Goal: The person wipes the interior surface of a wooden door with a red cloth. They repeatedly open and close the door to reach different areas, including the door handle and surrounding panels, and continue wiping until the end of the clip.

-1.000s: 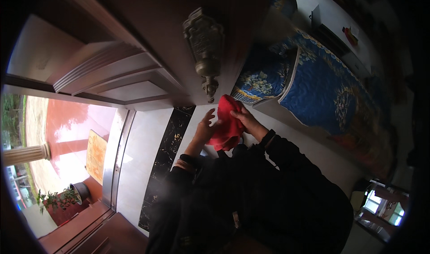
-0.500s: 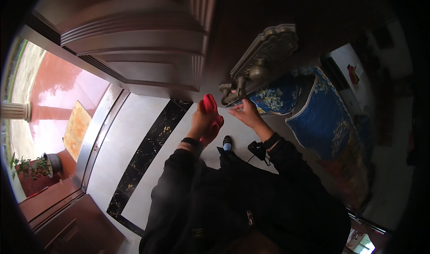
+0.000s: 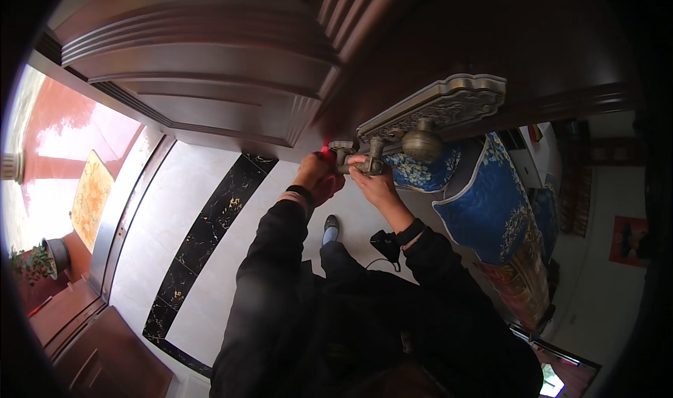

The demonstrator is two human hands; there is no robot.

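A dark brown panelled door (image 3: 224, 82) fills the upper part of the view. It carries an ornate bronze lock plate (image 3: 449, 103) with a round knob (image 3: 422, 145) and a handle (image 3: 376, 152) jutting out. My left hand (image 3: 313, 171) is closed on a red cloth (image 3: 328, 187), pressed at the handle's left end; part of the cloth is hidden by the fingers. Around the handle's right part, my right hand (image 3: 376, 187) has its fingers wrapped from below.
A blue floral-covered seat (image 3: 484, 208) stands at right. Black patterned tile (image 3: 217, 216) crosses the pale floor. Through the doorway at left are a potted plant (image 3: 57, 255) and an orange-yellow board (image 3: 92, 191). A small black device (image 3: 384, 244) hangs by my right wrist.
My left hand has brought the red cloth up against the handle. My right hand has gone from open fingers beside the handle to gripping it. The view has shifted.
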